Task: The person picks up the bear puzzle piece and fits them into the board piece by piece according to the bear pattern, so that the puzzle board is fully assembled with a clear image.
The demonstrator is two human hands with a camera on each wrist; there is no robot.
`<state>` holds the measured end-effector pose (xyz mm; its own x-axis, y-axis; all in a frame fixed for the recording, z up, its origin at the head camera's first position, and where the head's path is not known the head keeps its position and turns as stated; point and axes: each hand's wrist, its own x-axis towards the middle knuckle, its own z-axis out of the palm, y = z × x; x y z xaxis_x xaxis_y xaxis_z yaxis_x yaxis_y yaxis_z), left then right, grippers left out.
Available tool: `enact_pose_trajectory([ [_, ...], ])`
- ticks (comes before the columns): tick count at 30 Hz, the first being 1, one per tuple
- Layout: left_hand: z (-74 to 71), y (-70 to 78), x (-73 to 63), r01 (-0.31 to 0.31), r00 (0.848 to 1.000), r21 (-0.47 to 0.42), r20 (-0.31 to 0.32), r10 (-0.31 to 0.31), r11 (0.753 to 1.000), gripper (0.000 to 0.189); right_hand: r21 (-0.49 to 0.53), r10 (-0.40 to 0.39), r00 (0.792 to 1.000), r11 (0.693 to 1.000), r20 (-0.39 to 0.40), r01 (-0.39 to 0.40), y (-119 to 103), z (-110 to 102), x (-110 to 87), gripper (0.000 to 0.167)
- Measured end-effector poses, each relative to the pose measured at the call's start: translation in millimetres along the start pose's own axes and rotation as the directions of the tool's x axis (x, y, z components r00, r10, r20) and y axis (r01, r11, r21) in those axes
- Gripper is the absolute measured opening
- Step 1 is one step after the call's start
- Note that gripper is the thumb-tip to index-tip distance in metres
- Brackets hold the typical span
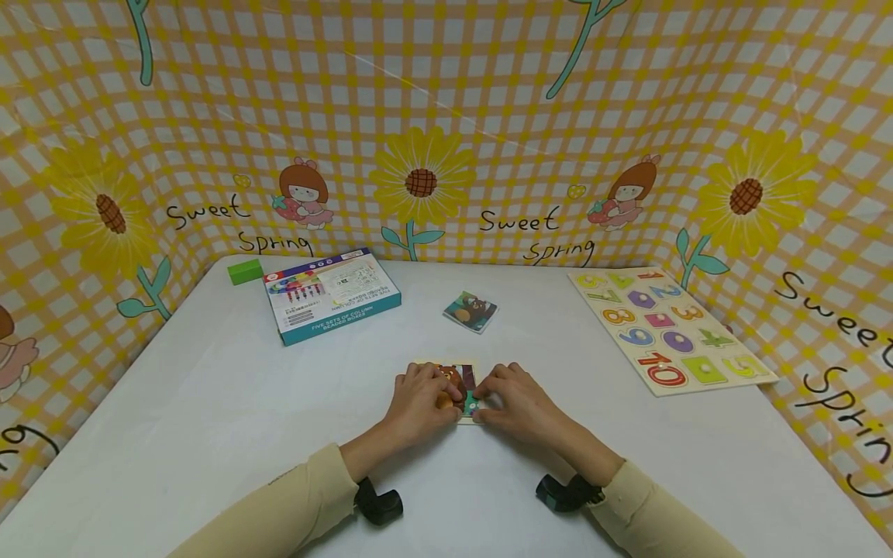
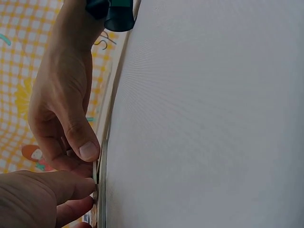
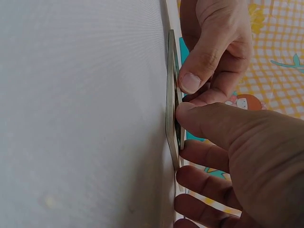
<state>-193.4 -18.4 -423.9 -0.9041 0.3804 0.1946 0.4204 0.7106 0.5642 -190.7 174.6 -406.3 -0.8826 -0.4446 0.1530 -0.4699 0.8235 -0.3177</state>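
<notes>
A small wooden picture puzzle (image 1: 469,373) with a brown bear lies on the table between both hands. Close over its left side is my left hand (image 1: 421,394), thumb and forefinger at a thin puzzle piece (image 3: 182,135) that stands slightly tilted above the board (image 3: 169,104). On the right side, my right hand (image 1: 516,399) pinches the same piece between thumb and finger. The left wrist view has the left hand (image 2: 42,194) below and the right hand (image 2: 66,114) above, thumbs close together. Fingers hide much of the picture.
Behind the puzzle lies a square bear picture card (image 1: 471,311). A flat bead-set box (image 1: 333,296) and a green block (image 1: 245,271) are at the back left. A number puzzle board (image 1: 670,332) lies at the right. Checked cloth (image 1: 446,101) walls surround the table.
</notes>
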Motion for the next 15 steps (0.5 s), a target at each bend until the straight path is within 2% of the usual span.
enact_pose_trajectory([
  [15, 1.3, 1.1, -0.4, -0.004, 1.000, 0.009, -0.014, 0.004, 1.000, 0.015, 0.006, -0.012, 1.000, 1.000, -0.001, 0.012, 0.9, -0.7, -0.1, 0.025],
])
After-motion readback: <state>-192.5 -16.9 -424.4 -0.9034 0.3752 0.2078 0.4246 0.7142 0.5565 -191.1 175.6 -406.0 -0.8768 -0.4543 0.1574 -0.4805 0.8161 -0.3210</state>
